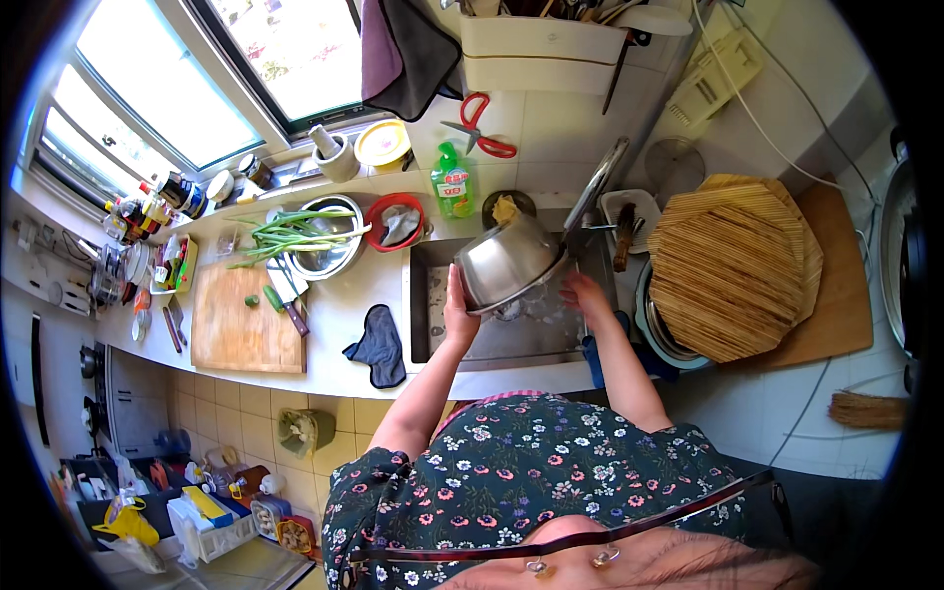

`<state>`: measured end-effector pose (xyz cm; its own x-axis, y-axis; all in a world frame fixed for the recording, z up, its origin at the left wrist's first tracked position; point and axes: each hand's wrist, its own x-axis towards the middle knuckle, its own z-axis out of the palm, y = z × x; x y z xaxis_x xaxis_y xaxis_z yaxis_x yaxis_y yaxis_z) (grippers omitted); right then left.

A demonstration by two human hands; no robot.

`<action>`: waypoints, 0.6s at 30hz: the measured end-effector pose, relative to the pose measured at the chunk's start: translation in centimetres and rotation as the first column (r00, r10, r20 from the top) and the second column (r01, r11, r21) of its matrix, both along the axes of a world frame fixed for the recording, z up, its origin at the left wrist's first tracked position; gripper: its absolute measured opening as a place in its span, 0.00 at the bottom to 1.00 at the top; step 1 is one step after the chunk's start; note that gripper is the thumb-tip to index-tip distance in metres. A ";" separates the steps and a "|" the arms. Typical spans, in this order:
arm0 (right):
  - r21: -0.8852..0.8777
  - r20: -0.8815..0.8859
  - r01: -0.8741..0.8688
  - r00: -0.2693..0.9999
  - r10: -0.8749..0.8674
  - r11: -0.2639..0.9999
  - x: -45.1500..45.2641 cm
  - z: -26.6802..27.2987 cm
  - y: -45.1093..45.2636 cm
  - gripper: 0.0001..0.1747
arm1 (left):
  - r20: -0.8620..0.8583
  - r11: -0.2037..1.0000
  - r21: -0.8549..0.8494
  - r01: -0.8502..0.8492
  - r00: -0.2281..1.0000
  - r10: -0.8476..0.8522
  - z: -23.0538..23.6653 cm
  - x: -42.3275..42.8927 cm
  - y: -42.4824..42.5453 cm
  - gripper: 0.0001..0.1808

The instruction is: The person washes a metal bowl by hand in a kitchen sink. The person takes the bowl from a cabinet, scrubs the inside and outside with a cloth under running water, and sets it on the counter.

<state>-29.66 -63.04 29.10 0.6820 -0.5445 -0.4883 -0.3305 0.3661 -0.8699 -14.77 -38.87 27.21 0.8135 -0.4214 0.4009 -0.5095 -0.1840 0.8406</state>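
Note:
A stainless steel bowl (505,262) is tilted on its side over the sink (531,346), its opening turned down and to the right. My left hand (459,310) holds the bowl by its left side near the rim. Just right of the bowl, my right hand (586,295) is over the sink with fingers spread and nothing in it. The chrome faucet (597,181) slants down behind the bowl's right edge. Water and suds wet the sink floor around the drain, which is partly hidden by the bowl.
Left of the sink lie a grey cloth (380,346), a cutting board (236,317), a cleaver (291,295) and scallions (302,232) over a steel basin. A green soap bottle (452,188) stands behind. On the right, a slatted wooden lid (726,273) covers stacked basins.

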 end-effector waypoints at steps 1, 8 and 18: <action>0.079 0.036 0.014 0.999 -0.017 0.997 0.1 0.5 0.4 0.21 | 0.001 1.000 0.001 -0.001 1.000 0.001 -0.6 -0.1 0.2 0.48; 0.638 0.297 0.013 0.918 -0.262 0.770 1.6 2.8 1.3 0.15 | -0.213 0.946 0.295 0.138 0.974 -0.076 -0.1 -1.4 -1.9 0.49; 0.761 0.118 0.357 0.745 -0.656 0.542 2.1 0.8 -2.9 0.12 | -0.319 0.800 0.519 0.299 0.937 -0.143 0.8 1.8 -4.4 0.63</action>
<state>-27.60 -65.95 29.89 0.5888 -0.4862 -0.6457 0.3742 0.8721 -0.3154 -12.96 -43.32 28.06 0.7085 -0.6872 -0.1603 -0.3806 -0.5635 0.7332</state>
